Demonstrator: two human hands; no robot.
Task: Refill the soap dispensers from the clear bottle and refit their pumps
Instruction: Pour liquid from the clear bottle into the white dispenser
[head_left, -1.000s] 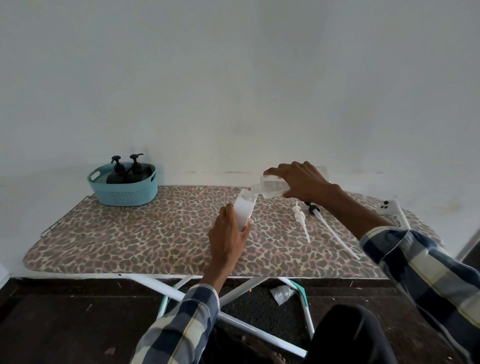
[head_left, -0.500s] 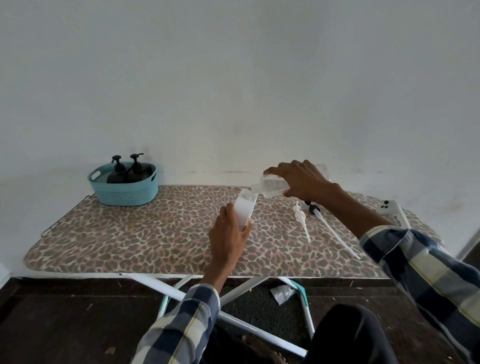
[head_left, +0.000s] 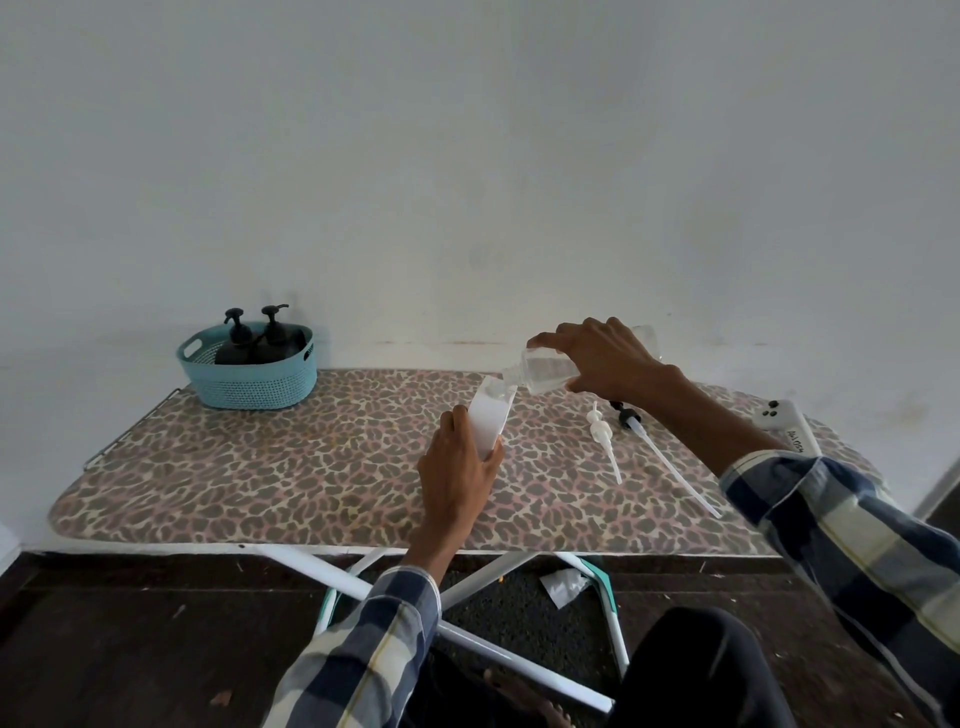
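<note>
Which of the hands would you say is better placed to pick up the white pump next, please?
Right: the white pump lies just below the right hand, while the left hand steadies the white dispenser.

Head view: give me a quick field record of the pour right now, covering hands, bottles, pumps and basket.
left hand: holds white dispenser, tilted, on the board
right hand: holds clear bottle tipped, mouth at dispenser's opening
pumps off: white pump and black pump, lying on ironing board
teal basket: far left, two black dispensers inside, pumps fitted
stage: filling, pump not refitted
</note>
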